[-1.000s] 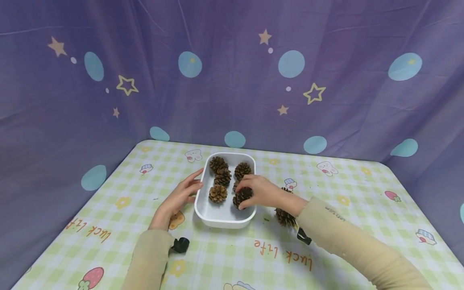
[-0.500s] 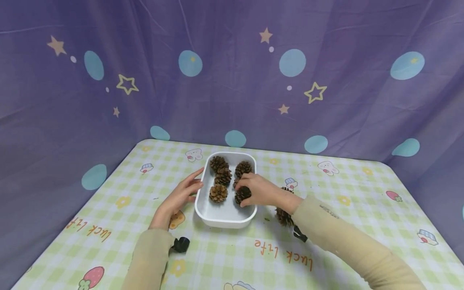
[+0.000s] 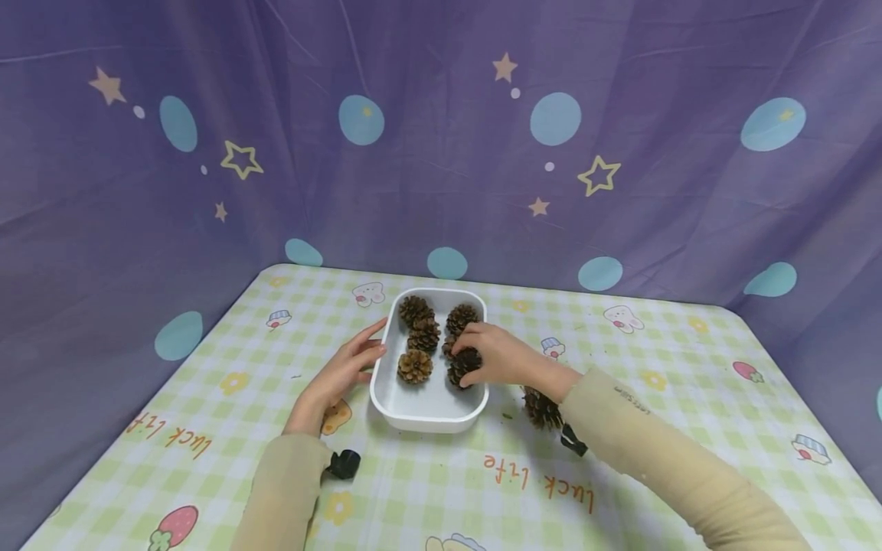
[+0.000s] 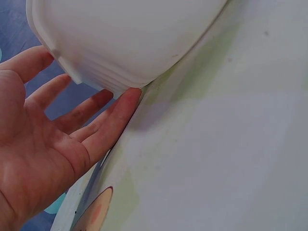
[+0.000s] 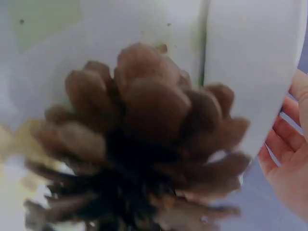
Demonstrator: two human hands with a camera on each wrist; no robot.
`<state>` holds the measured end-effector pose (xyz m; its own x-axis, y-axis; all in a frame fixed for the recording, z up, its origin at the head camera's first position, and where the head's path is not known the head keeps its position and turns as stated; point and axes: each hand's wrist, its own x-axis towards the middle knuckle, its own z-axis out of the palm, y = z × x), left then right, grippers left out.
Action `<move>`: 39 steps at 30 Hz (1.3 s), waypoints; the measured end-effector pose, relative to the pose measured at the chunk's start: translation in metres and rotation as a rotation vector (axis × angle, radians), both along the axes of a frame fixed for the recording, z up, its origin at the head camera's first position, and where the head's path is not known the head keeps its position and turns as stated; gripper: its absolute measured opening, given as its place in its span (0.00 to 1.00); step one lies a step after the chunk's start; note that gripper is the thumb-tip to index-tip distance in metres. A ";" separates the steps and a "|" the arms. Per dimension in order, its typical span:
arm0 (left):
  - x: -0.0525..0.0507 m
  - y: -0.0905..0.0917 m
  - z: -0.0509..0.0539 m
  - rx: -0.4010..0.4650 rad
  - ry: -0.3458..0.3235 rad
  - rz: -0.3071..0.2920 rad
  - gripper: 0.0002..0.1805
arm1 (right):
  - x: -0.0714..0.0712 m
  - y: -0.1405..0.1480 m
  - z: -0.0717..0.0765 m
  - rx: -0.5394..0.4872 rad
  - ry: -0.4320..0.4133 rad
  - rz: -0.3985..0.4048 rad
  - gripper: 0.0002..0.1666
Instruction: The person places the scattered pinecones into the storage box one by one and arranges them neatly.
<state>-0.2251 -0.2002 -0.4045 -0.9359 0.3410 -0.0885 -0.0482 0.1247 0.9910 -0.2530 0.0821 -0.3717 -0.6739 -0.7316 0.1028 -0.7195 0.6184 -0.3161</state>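
Observation:
In the head view a white rectangular tub holds several brown pine cones. Three of them line its left side, the nearest a lighter pine cone. My right hand reaches over the tub's right wall and grips a dark pine cone between thumb and fingers. Behind it sits another pine cone, and one partly hidden lies by the fingertips. My left hand rests its extended fingers against the tub's left side; the left wrist view shows these fingertips touching the white wall.
A larger pine cone lies on the table under my right forearm and looms large in the right wrist view. Black wrist straps show at both sleeves. A checked cloth covers the table, with a purple curtain behind.
My right hand has shifted slightly away from me and to the right, the gripped pine cone moving a little with it inside the tub. My left hand and the tub stay in place.

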 end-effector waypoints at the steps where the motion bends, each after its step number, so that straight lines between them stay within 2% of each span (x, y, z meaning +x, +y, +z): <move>1: 0.000 0.000 0.000 0.001 0.000 0.001 0.32 | 0.000 0.002 0.002 -0.009 -0.002 -0.004 0.27; 10: 0.000 0.000 0.000 -0.009 -0.006 0.000 0.33 | -0.005 0.031 0.014 -0.111 -0.004 -0.043 0.25; 14: 0.000 0.000 0.000 -0.009 -0.007 0.007 0.32 | -0.006 0.049 0.013 -0.125 0.012 -0.075 0.24; 19: 0.000 0.000 0.000 -0.009 -0.012 0.013 0.32 | -0.003 0.071 0.006 -0.124 -0.008 -0.097 0.22; 27: 0.000 0.000 0.000 -0.008 -0.001 0.004 0.32 | 0.003 0.103 -0.007 -0.115 -0.144 -0.168 0.30; 34: 0.000 0.000 0.001 -0.015 -0.005 0.005 0.32 | 0.008 0.125 -0.016 -0.175 -0.365 -0.218 0.36; 39: -0.003 -0.002 -0.005 -0.010 -0.003 0.006 0.32 | 0.010 0.131 -0.021 -0.165 -0.410 -0.237 0.37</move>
